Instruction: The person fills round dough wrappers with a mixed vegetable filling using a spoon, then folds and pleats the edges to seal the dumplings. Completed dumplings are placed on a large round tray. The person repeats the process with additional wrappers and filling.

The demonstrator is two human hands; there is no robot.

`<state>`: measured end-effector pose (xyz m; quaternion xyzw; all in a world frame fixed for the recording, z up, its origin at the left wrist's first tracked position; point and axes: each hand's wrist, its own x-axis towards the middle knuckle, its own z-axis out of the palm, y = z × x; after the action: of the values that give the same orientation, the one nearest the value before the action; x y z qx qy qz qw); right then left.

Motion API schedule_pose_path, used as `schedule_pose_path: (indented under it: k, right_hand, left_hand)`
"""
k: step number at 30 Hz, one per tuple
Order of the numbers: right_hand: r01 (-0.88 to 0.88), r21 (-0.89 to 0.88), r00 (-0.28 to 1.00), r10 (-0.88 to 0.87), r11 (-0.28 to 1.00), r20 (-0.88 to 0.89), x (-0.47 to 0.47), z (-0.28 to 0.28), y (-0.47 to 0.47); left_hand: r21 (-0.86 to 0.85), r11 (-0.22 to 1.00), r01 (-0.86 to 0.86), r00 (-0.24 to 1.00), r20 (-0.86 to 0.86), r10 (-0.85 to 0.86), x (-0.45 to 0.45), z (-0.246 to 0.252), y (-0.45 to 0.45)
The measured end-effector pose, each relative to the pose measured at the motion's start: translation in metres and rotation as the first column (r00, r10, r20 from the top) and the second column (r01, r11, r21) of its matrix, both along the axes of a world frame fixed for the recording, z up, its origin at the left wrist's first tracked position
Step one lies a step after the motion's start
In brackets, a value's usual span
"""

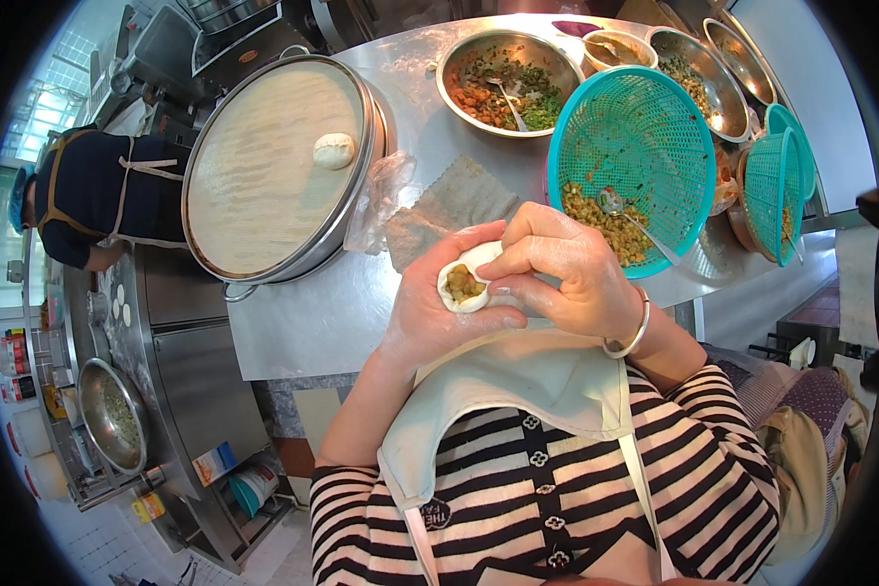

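A partly closed dough bun (469, 282) rests in my left hand (428, 308), its round mouth showing diced filling inside. The fingertips of my right hand (564, 267) pinch the far rim of the dough on the right. Both hands are held close together in front of my apron (513, 388). Just beyond them lies a grey cloth (458, 201) on the steel table. To the right, a tilted turquoise plastic colander (630, 132) holds diced filling (604, 227) and a metal spoon (633, 220).
A round steamer tray (264, 168) with one pleated bun (334, 150) stands on the left. Beside it lies a crumpled plastic bag (384, 205). Steel bowls, including one of chopped ingredients (509, 84), line the back. At far left a person (110, 190) bends over another counter.
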<state>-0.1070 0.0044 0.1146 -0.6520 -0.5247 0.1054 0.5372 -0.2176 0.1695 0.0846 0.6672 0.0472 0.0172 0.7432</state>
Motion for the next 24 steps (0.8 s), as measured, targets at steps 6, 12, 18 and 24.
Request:
schedule_pose_path:
  k: [6, 12, 18, 24]
  right_hand:
    - [-0.022, 0.047, 0.999, 0.019, 0.999, 0.046, 0.001, -0.003, 0.002]
    - [-0.055, 0.041, 0.998, 0.057, 0.998, -0.033, 0.000, -0.001, 0.003]
    - [-0.138, 0.011, 0.989, 0.137, 0.990, 0.055, 0.006, -0.004, 0.001]
    - [-0.019, -0.058, 0.999, 0.016, 0.998, -0.047, 0.001, 0.006, 0.002]
  left_hand:
    - [0.176, 0.983, 0.059, 0.997, 0.039, -0.066, 0.000, 0.009, 0.002]
    - [0.216, 0.972, 0.093, 0.987, 0.109, -0.118, 0.001, 0.001, 0.003]
    - [0.332, 0.936, 0.118, 0.986, 0.072, -0.149, 0.001, 0.000, 0.002]
    - [0.231, 0.972, 0.039, 0.992, 0.107, -0.065, 0.001, 0.001, -0.004]
